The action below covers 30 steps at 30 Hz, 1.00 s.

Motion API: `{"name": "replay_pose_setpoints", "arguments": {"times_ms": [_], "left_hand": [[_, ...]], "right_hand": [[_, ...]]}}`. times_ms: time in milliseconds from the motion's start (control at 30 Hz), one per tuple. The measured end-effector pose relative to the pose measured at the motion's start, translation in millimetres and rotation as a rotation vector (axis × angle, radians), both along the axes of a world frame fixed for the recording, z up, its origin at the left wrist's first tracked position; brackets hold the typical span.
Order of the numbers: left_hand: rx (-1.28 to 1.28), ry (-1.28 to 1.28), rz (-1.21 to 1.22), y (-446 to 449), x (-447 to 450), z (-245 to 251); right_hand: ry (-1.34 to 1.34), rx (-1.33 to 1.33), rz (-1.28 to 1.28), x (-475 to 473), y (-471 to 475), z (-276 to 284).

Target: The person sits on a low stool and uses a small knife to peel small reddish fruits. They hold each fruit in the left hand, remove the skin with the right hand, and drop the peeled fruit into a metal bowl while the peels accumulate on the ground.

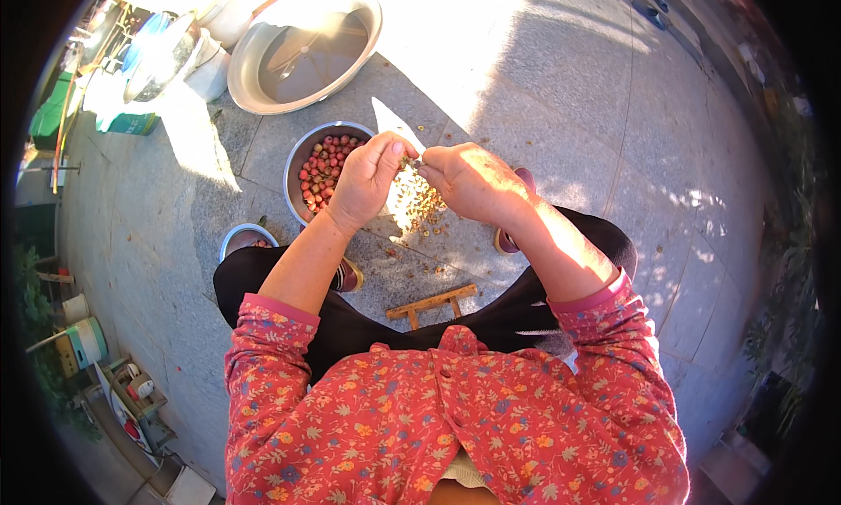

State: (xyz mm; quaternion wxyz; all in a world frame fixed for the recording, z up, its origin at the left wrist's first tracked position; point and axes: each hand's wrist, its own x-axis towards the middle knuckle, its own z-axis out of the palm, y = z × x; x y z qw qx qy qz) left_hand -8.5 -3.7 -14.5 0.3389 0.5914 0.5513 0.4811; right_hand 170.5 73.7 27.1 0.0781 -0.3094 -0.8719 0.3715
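My left hand (368, 176) and my right hand (472, 180) meet in front of me above the paved ground. Between the left thumb and fingers is a small fruit piece (405, 161), mostly hidden. My right fingers pinch a small dark object (417, 165) against it, too covered to name for sure. Left of the hands stands a metal bowl (291, 170) holding many small red fruits (320, 168), perhaps crab apples. A heap of yellowish fruit scraps (417, 206) lies on the ground below the hands.
A large basin of water (243, 88) stands at the far left, beside several buckets (207, 71). A smaller bowl (230, 237) sits by my left knee. Near my feet is a wooden stool part (433, 301). More household things line the left edge.
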Motion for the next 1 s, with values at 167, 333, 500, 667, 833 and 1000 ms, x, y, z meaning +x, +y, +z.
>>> {"name": "replay_pose_setpoints", "arguments": {"times_ms": [167,333,500,667,833,1000], "left_hand": [[0.181,0.145,0.029,2,4,-2],[0.283,0.269,0.015,5,4,-5],[0.251,0.115,0.063,3,8,-2],[0.125,-0.036,0.087,-2,10,-4],[-0.115,-0.395,0.069,-6,10,-4],[-0.223,-0.677,-0.033,-6,6,-9]], "right_hand": [[-0.037,-0.036,-0.022,-1,-2,5],[0.091,-0.110,-0.044,-2,-2,-20],[0.166,-0.222,-0.061,-5,-4,-18],[0.204,-0.207,-0.042,-5,-4,-14],[0.229,-0.116,-0.007,-5,-3,-16],[0.245,-0.022,0.015,-2,-3,-11]]}}
